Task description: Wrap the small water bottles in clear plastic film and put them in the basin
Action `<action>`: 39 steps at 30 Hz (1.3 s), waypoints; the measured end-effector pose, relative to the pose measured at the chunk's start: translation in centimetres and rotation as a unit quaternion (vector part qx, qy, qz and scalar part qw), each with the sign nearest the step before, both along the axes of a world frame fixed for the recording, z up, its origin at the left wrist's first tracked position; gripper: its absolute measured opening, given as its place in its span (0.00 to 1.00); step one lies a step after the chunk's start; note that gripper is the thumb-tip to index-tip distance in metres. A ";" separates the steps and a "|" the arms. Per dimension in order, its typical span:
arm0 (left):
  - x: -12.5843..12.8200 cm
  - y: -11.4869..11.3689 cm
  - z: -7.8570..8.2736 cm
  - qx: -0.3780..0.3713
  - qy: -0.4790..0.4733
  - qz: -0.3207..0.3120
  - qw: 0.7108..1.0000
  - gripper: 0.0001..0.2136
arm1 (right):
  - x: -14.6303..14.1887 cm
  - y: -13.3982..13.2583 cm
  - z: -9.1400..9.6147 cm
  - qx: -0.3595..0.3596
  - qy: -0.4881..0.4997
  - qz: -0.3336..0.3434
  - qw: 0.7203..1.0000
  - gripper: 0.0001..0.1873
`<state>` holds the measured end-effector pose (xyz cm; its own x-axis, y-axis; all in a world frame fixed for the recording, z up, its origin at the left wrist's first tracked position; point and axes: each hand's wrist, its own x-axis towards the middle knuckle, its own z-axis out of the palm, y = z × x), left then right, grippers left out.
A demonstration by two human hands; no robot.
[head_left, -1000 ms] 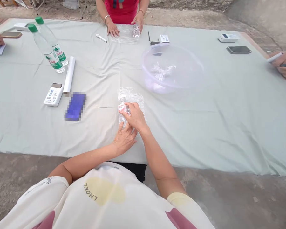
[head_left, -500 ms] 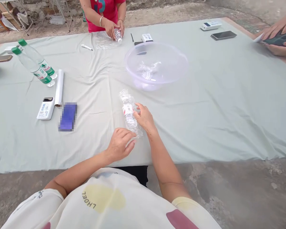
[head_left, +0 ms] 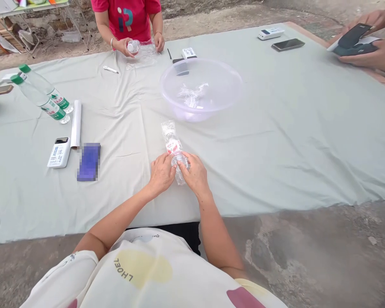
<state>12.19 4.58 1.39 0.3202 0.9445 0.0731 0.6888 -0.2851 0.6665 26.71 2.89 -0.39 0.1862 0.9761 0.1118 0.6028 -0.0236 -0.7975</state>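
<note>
A small clear bottle with a red-and-white label (head_left: 173, 147) lies wrapped in clear plastic film on the pale green tablecloth (head_left: 276, 128). My left hand (head_left: 161, 174) and my right hand (head_left: 195, 173) both close around its near end, fingers pinching the film-wrapped bottle. The far end of the wrap sticks out beyond my fingers, pointing toward a large clear plastic basin (head_left: 201, 89) with crumpled film inside.
Two green-capped water bottles (head_left: 43, 96), a white roll (head_left: 76, 124), a small white device (head_left: 58, 152) and a blurred blue object (head_left: 89, 161) sit at the left. Opposite, a person in red (head_left: 126, 21) holds a small bottle. Another person's hands (head_left: 368, 51) hold a dark object at right.
My left hand has moved up from the table edge onto the wrapped bottle, joining my right hand. The bottle, earlier on a flat sheet, now lies rolled in the film.
</note>
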 end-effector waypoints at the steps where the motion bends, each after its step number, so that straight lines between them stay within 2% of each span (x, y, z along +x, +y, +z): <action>1: 0.3 0.1 0.2 -0.025 -0.042 -0.015 0.999 0.16 | 0.3 -0.1 -0.2 -0.013 0.003 -0.010 1.000 0.25; 3: 0.9 0.5 0.5 -0.079 -0.138 -0.023 0.987 0.16 | 0.8 -0.2 -0.4 -0.047 0.004 -0.019 0.999 0.27; 4: 1.1 0.7 0.6 -0.103 -0.179 -0.006 0.978 0.16 | 1.0 -0.1 -0.4 -0.065 0.002 -0.023 0.998 0.28; 7: 1.7 1.5 0.5 -0.191 -0.262 0.096 0.941 0.17 | 1.1 0.0 -0.4 -0.092 -0.001 -0.057 0.994 0.33; 9: 1.9 1.8 0.3 -0.276 -0.313 0.138 0.898 0.19 | 0.8 0.1 -0.5 -0.087 0.023 -0.088 0.992 0.36; 12: 1.9 1.7 0.3 -0.388 -0.401 0.121 0.821 0.18 | -0.2 -0.1 -0.7 -0.102 0.118 -0.112 0.981 0.34; 14: 1.8 1.2 0.6 -0.427 -0.443 0.116 0.780 0.18 | -1.2 -0.8 -0.7 -0.106 0.158 -0.123 0.974 0.31; 16: 1.4 0.4 0.7 -0.442 -0.468 0.134 0.753 0.20 | -2.1 -1.8 -0.5 -0.088 0.150 -0.113 0.978 0.30; 19: 0.0 -0.8 0.8 -0.429 -0.492 0.154 0.742 0.21 | -2.6 -3.4 0.2 -0.078 0.103 -0.019 0.991 0.29; 21: -1.5 -1.4 0.7 -0.420 -0.497 0.153 0.743 0.23 | -2.0 -4.1 1.2 -0.091 0.072 0.045 0.992 0.24; 22: -2.4 -1.7 0.7 -0.416 -0.495 0.151 0.748 0.24 | -1.5 -4.2 1.9 -0.087 0.063 0.053 0.993 0.21; 24: -4.3 -2.4 0.9 -0.410 -0.475 0.139 0.766 0.28 | -0.4 -3.8 3.5 -0.019 0.062 0.021 0.998 0.18; 26: -5.9 -3.2 1.1 -0.407 -0.450 0.116 0.786 0.30 | 0.5 -2.7 5.1 0.105 0.066 -0.003 0.992 0.19; 28: -7.3 -4.0 1.3 -0.403 -0.436 0.092 0.799 0.31 | 0.9 -1.4 6.1 0.193 0.051 0.037 0.979 0.20; 31: -8.7 -5.0 1.4 -0.387 -0.453 0.080 0.799 0.31 | 0.6 0.5 5.9 0.188 0.051 0.106 0.975 0.20; 33: -9.4 -5.3 1.5 -0.372 -0.489 0.084 0.784 0.30 | -0.1 1.1 4.7 0.160 0.105 0.104 0.976 0.22; 35: -9.6 -5.2 1.4 -0.364 -0.538 0.082 0.756 0.27 | -1.4 1.1 3.6 0.147 0.180 0.082 0.969 0.27; 37: -9.3 -4.6 1.2 -0.357 -0.595 0.086 0.715 0.22 | -3.3 0.6 3.2 0.164 0.236 0.056 0.956 0.29; 39: -8.6 -3.7 0.8 -0.361 -0.639 0.112 0.670 0.21 | -5.5 -0.2 3.6 0.212 0.273 0.043 0.937 0.25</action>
<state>3.57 0.87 2.23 0.2760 0.8951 -0.3501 -0.6040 0.4448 0.6613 21.25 2.66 3.21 0.2518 0.8794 0.4040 0.0868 0.3953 -0.9145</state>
